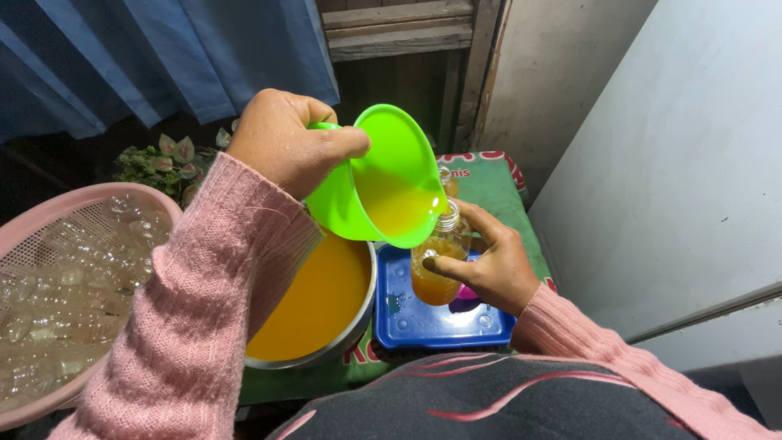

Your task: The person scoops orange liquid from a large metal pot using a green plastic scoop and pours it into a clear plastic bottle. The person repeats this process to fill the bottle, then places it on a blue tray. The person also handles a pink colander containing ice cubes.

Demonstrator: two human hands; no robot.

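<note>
Left hand (285, 147) clamped on tilted bright green plastic mug (383, 183), orange liquid at its lip over small clear glass bottle (437, 259). Right hand (489, 265) wraps bottle, standing on blue plastic tray (432, 322) beside round metal pot of orange liquid (314, 305). Pink basket of clear bottles (57, 285) far left.

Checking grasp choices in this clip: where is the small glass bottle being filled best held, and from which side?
Grip the small glass bottle around its lower body, coming from the right, as the right hand does with fingers wrapped round it. The green jug, tipped by the left hand, crowds the mouth from above and left. The steel pot of orange liquid blocks the left side, beside the blue tray.
</note>
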